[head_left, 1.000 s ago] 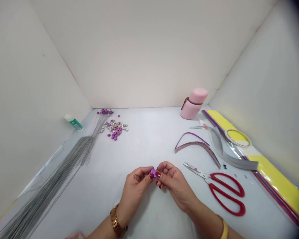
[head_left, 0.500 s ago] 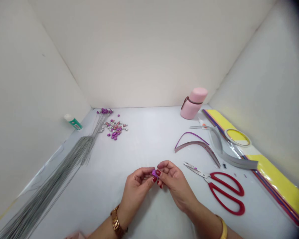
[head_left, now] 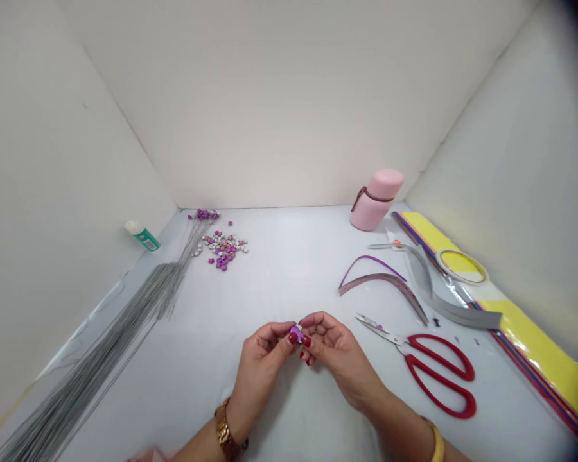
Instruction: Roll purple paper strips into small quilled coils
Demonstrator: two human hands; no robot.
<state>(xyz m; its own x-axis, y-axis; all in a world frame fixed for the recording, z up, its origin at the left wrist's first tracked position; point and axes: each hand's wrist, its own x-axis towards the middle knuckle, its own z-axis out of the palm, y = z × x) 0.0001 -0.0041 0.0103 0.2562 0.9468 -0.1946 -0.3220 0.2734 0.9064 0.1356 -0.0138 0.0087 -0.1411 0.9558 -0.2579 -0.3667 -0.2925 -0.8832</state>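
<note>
Between the fingertips of both hands is a small purple folded paper piece (head_left: 296,332), with a pale edge showing on its upper right. My left hand (head_left: 268,350) pinches it from the left, thumb in front and index finger behind. From the other side my right hand (head_left: 331,343) grips it the same way, its remaining fingers curled. Fingertips cover part of the piece, so its full shape is hidden. Scissors with red handles (head_left: 440,369) lie partly spread on the table to the right. Further up, a pile of small purple, silver and pink paper stars (head_left: 225,249) rests on the left.
Grey wire stems (head_left: 110,340), some tipped with purple stars, run along the left beside a glue stick (head_left: 143,236). A pink flask (head_left: 376,200) stands at the back. Paper strips (head_left: 385,279), a tape roll (head_left: 461,266) and yellow sheets (head_left: 534,346) lie on the right.
The purple paper piece has turned slightly between the fingers, now showing a pale edge. Both thumbs have shifted a little over it; the things on the table stay in place.
</note>
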